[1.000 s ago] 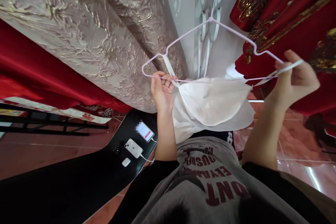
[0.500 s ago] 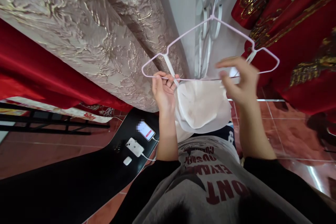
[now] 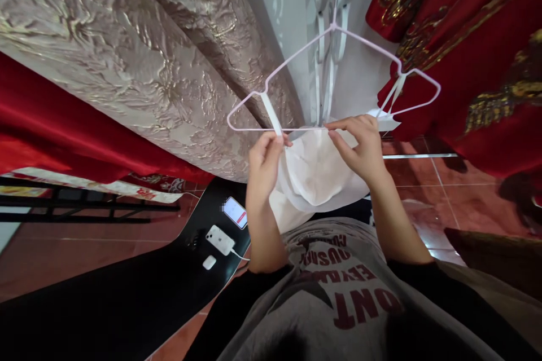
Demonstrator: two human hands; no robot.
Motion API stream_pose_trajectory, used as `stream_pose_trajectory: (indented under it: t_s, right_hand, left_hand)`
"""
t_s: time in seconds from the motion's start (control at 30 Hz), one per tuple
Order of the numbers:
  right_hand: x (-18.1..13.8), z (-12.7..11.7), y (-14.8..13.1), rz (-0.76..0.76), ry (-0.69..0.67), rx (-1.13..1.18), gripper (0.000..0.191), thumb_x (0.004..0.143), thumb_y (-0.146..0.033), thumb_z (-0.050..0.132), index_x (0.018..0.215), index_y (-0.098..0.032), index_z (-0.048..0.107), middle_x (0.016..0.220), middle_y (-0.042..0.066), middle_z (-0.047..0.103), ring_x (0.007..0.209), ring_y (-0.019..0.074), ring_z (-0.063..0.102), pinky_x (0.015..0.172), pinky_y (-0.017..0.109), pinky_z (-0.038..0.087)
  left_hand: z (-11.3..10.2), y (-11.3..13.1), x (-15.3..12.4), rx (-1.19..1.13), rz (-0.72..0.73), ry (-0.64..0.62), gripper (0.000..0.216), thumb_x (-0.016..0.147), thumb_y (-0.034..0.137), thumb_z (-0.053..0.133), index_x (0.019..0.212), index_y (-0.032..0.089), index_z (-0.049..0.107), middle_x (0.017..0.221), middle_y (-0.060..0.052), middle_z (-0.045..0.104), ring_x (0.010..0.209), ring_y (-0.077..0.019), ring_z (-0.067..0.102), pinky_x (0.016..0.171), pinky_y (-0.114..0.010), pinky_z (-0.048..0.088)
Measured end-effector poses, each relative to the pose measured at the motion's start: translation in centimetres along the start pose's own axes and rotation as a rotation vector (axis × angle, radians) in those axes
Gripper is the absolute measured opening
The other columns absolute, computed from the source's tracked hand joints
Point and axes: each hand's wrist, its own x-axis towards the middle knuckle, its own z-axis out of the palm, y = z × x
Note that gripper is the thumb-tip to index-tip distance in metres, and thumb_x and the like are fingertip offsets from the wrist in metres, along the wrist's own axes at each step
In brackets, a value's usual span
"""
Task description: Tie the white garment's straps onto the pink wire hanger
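A pale pink hanger (image 3: 301,57) holds a white strappy garment (image 3: 315,172) in front of me. Its left strap (image 3: 271,113) loops over the hanger's left notch, and the right strap (image 3: 396,90) over the right notch. With thumb and fingers closed, my left hand (image 3: 263,166) grips the foot of the left strap, just below the hanger's bottom bar. My right hand (image 3: 361,145) pinches the middle of the garment's top edge between thumb and fingertips, close to the bar. The garment's lower part hangs against my body.
Beige textured fabric (image 3: 169,62) hangs at left, red gold-trimmed fabric (image 3: 461,67) at right. White metal rails (image 3: 322,67) stand behind the hanger. A black bench (image 3: 139,276) at lower left carries two phones (image 3: 221,240) and a small white case (image 3: 209,262).
My right hand has moved left and down from near the right strap to the garment's top edge. My left hand has turned and closed on the left strap. The hanger shifted slightly left.
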Motion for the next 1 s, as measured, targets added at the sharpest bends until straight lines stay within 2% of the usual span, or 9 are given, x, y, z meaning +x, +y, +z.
stream_pose_trajectory:
  t_s: [0.2, 0.3, 0.4, 0.47, 0.63, 0.77, 0.83, 0.93, 1.0]
  right_hand:
    - [0.1, -0.2, -0.7, 0.060, -0.015, 0.039, 0.020, 0.103, -0.043, 0.063, 0.099, -0.030, 0.078, 0.087, -0.001, 0.078, 0.085, 0.0213, 0.067, 0.096, 0.044, 0.047]
    - [-0.1, -1.0, -1.3, 0.042, -0.072, 0.045, 0.018, 0.104, -0.040, 0.063, 0.106, -0.030, 0.078, 0.090, 0.000, 0.079, 0.088, 0.0215, 0.068, 0.095, 0.044, 0.045]
    - [-0.2, -2.1, -1.5, 0.032, -0.118, 0.034, 0.018, 0.104, -0.039, 0.063, 0.109, -0.029, 0.077, 0.094, 0.000, 0.080, 0.091, 0.0215, 0.069, 0.096, 0.043, 0.044]
    - [-0.3, -2.5, -1.4, 0.039, -0.144, 0.026, 0.019, 0.105, -0.040, 0.062, 0.110, -0.030, 0.077, 0.098, 0.000, 0.082, 0.092, 0.0221, 0.069, 0.097, 0.044, 0.044]
    - [-0.4, -1.7, -2.0, -0.006, -0.166, 0.082, 0.024, 0.105, -0.037, 0.063, 0.125, -0.031, 0.075, 0.118, 0.001, 0.083, 0.107, 0.0232, 0.073, 0.101, 0.045, 0.047]
    - [-0.8, -0.4, -2.9, -0.088, -0.122, 0.138, 0.031, 0.104, -0.031, 0.066, 0.134, -0.031, 0.071, 0.132, 0.004, 0.080, 0.121, 0.0240, 0.073, 0.105, 0.046, 0.052]
    - [-1.2, -0.2, -2.4, -0.049, 0.072, 0.142, 0.029, 0.103, -0.030, 0.064, 0.132, -0.031, 0.071, 0.134, 0.006, 0.077, 0.127, 0.0262, 0.071, 0.109, 0.050, 0.054]
    - [-1.6, -0.6, -0.2, 0.164, 0.455, 0.163, 0.035, 0.100, -0.030, 0.065, 0.135, -0.032, 0.069, 0.136, 0.008, 0.070, 0.128, 0.0274, 0.069, 0.108, 0.052, 0.057]
    - [-1.6, -1.5, 1.5, 0.334, 0.444, 0.245, 0.039, 0.094, -0.029, 0.070, 0.133, -0.031, 0.070, 0.133, 0.007, 0.070, 0.120, 0.0253, 0.071, 0.101, 0.048, 0.061]
  left_hand:
    - [-1.4, 4.0, 2.5, -0.206, 0.301, 0.247, 0.014, 0.100, 0.034, 0.065, 0.096, 0.028, 0.077, 0.093, -0.003, 0.080, 0.087, -0.0201, 0.077, 0.050, -0.028, 0.047]
    - [-1.9, 2.5, 5.1, -0.089, 0.623, 0.490, 0.014, 0.100, 0.023, 0.066, 0.105, 0.029, 0.078, 0.127, 0.002, 0.080, 0.134, -0.0261, 0.070, 0.079, -0.035, 0.063]
    - [-3.3, -0.3, 6.5, -0.026, 0.741, 0.567, 0.018, 0.104, 0.025, 0.072, 0.120, 0.031, 0.077, 0.146, 0.004, 0.073, 0.166, -0.0298, 0.038, 0.125, -0.052, 0.046]
    - [-4.3, -1.9, 6.2, -0.122, 0.633, 0.555, 0.025, 0.105, 0.034, 0.073, 0.130, 0.035, 0.072, 0.149, 0.005, 0.072, 0.169, -0.0283, 0.032, 0.131, -0.052, 0.038]
    - [-3.2, -2.7, 3.6, -0.351, 0.082, 0.242, 0.051, 0.105, 0.069, 0.051, 0.125, 0.028, 0.074, 0.120, -0.006, 0.083, 0.127, -0.0292, 0.076, 0.110, -0.047, 0.059]
    - [1.0, -0.9, 2.0, -0.285, 0.051, 0.188, 0.045, 0.101, 0.066, 0.063, 0.102, 0.022, 0.074, 0.100, -0.008, 0.083, 0.100, -0.0245, 0.082, 0.097, -0.038, 0.064]
    - [2.4, -0.5, 1.7, -0.295, 0.073, 0.189, 0.039, 0.099, 0.062, 0.069, 0.096, 0.023, 0.070, 0.090, -0.005, 0.080, 0.091, -0.0210, 0.081, 0.089, -0.033, 0.064]
    - [3.0, -0.9, 1.9, -0.308, 0.097, 0.201, 0.039, 0.099, 0.061, 0.070, 0.093, 0.023, 0.067, 0.083, -0.002, 0.077, 0.085, -0.0180, 0.080, 0.081, -0.028, 0.062]
    - [2.8, -1.4, 2.2, -0.296, 0.103, 0.220, 0.041, 0.099, 0.062, 0.070, 0.092, 0.022, 0.065, 0.081, -0.002, 0.076, 0.083, -0.0169, 0.080, 0.079, -0.027, 0.061]
